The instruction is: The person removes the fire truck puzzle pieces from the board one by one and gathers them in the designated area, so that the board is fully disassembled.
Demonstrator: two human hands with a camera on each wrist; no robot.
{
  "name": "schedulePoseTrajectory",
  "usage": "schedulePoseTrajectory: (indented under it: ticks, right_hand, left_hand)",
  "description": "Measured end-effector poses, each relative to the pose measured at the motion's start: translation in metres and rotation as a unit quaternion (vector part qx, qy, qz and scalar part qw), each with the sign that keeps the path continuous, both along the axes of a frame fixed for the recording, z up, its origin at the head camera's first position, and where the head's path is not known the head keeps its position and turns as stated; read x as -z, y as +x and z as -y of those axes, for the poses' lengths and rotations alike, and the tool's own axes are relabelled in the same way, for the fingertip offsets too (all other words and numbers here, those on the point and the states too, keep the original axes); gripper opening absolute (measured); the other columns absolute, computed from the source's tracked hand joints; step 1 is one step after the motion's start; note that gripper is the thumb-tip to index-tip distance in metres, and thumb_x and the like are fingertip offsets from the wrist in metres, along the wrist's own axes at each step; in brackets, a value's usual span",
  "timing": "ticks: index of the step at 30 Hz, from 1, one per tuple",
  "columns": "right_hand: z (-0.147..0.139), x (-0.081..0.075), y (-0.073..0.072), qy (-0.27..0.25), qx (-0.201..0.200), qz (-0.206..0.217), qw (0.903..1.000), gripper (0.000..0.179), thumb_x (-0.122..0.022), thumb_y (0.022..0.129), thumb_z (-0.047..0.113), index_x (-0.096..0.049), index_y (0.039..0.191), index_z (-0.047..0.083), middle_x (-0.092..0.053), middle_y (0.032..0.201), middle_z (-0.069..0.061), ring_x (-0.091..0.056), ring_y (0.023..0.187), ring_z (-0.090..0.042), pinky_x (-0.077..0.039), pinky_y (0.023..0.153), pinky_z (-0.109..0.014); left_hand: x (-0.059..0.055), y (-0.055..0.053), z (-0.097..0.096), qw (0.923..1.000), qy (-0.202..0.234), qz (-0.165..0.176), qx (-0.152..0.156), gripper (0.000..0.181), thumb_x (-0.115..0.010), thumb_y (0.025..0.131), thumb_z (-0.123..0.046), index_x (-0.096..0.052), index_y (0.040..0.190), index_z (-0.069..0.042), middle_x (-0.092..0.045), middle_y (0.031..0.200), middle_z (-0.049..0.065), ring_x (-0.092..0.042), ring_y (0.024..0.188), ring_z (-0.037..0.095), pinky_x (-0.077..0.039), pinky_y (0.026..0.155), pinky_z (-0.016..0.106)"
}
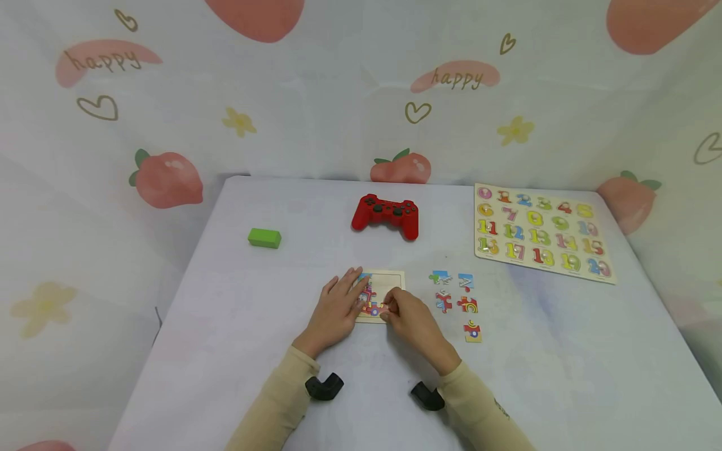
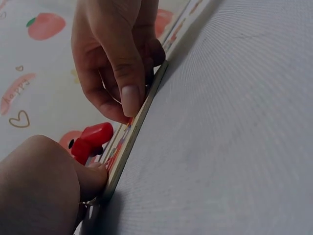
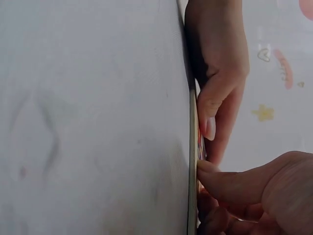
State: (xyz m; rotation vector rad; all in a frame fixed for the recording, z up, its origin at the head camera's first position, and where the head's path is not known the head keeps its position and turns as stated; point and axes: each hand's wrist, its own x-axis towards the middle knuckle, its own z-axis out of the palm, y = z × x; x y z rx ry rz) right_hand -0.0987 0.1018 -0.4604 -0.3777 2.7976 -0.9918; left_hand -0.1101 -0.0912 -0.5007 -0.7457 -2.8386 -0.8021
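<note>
A small wooden jigsaw board (image 1: 397,276) lies on the table before me, partly filled with colourful pieces along its left and lower sides. My left hand (image 1: 336,308) rests over the board's left part, fingers fairly straight. Its thumb touches the surface near the edge in the left wrist view. At the lower right of the board, my right hand (image 1: 414,321) has curled fingers and pinches a puzzle piece (image 1: 385,308), mostly hidden by the fingertips. Loose puzzle pieces lie to the right of the board, among them a red-and-yellow one (image 1: 468,305) and a blue-topped one (image 1: 472,332).
Behind the board lies a red game controller (image 1: 385,213). A green block (image 1: 264,238) sits at the back left. A number puzzle board (image 1: 541,266) occupies the back right. A patterned cloth (image 1: 333,94) hangs behind the white table (image 1: 225,326).
</note>
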Motion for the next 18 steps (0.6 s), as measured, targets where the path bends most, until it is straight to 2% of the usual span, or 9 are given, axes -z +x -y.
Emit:
schedulePoseTrajectory:
  ticks: [5, 10, 18]
  right_hand:
    - [0.0011, 0.0012, 0.0021, -0.008, 0.005, -0.008, 0.9999, 0.021, -0.074, 0.083, 0.010, -0.059, 0.095, 0.004, -0.051, 0.070, 0.003, -0.045, 0.061, -0.009, -0.039, 0.057, -0.023]
    - [-0.0001, 0.0007, 0.0013, -0.015, 0.002, 0.002, 0.9999, 0.021, -0.075, 0.083, 0.011, -0.059, 0.095, 0.005, -0.051, 0.070, 0.003, -0.045, 0.062, -0.010, -0.040, 0.057, -0.023]
    - [-0.0017, -0.0030, -0.0047, -0.020, 0.011, 0.039, 0.9990, 0.019, -0.074, 0.083, 0.011, -0.060, 0.095, 0.006, -0.056, 0.083, -0.001, -0.051, 0.075, -0.014, -0.048, 0.070, -0.029]
  left_hand:
    - [-0.0012, 0.0002, 0.0001, 1.0000, 0.004, 0.005, -0.002, 0.048, -0.052, 0.097, -0.017, -0.044, 0.143, -0.008, -0.037, 0.152, 0.011, -0.030, 0.142, 0.027, -0.021, 0.114, 0.052]
    - [-0.0004, 0.0007, 0.0004, 1.0000, 0.003, 0.005, -0.004, 0.047, -0.052, 0.097, -0.017, -0.045, 0.143, -0.008, -0.037, 0.152, 0.010, -0.030, 0.142, 0.026, -0.021, 0.114, 0.052]
    - [0.0003, -0.0002, -0.0002, 0.9997, -0.018, 0.014, -0.004, 0.048, -0.049, 0.099, -0.020, -0.042, 0.145, -0.009, -0.033, 0.154, 0.007, -0.028, 0.144, 0.022, -0.018, 0.116, 0.049]
